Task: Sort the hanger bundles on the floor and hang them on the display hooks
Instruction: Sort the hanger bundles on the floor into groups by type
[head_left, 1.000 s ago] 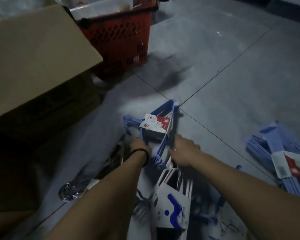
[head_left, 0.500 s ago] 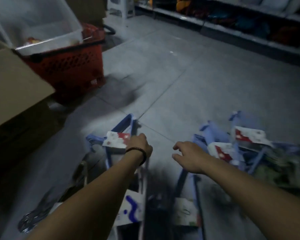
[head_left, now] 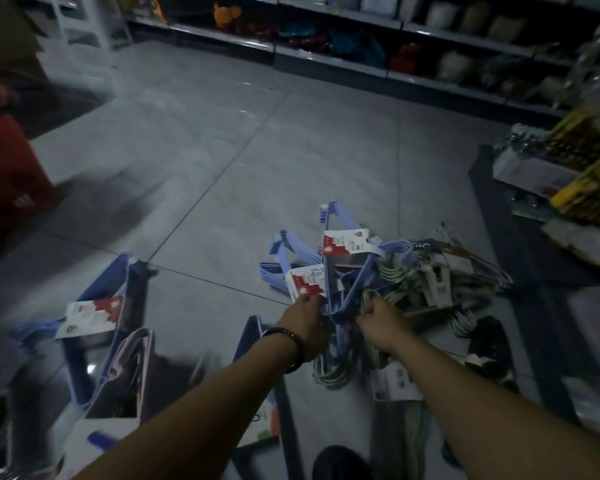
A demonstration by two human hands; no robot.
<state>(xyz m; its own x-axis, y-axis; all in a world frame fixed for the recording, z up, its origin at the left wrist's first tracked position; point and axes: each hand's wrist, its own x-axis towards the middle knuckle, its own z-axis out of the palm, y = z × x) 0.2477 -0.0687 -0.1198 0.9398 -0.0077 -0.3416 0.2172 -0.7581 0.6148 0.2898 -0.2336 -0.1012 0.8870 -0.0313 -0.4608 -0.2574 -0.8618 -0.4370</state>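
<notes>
Grey floor tiles [head_left: 222, 150] fill most of the view, which is dim and partly blurred. Stocked shelves [head_left: 326, 50] run along the far side, and a red basket [head_left: 4, 168] stands at the left edge. Boxed goods [head_left: 582, 161] are stacked low on the right.

A pile [head_left: 413, 282] of hanger bundles lies on the floor ahead of the person, right of centre. It holds two blue bundles, pale hangers [head_left: 395, 271] and wire hangers [head_left: 465, 251], all tangled together. The nearer blue bundle [head_left: 343, 289] carries a red-and-white label [head_left: 307, 280]. A second label [head_left: 347, 242] is seen on the one behind it.

The left hand [head_left: 305, 315], with a dark wristband [head_left: 293, 344], is placed at the lower edge of the nearer label. Its grip is closed on the blue bundle there. The right hand [head_left: 381, 318] is set just beside it, with fingers curled. Its grip is closed on hangers in the pile where blue and pale ones cross. Which bundle is held cannot be told.

Another blue bundle [head_left: 118, 271] with its own label [head_left: 90, 317] lies well apart to the left. It rests against a pale pink bundle [head_left: 132, 362]. A dark shoe [head_left: 340, 462] is noted at the bottom edge.
</notes>
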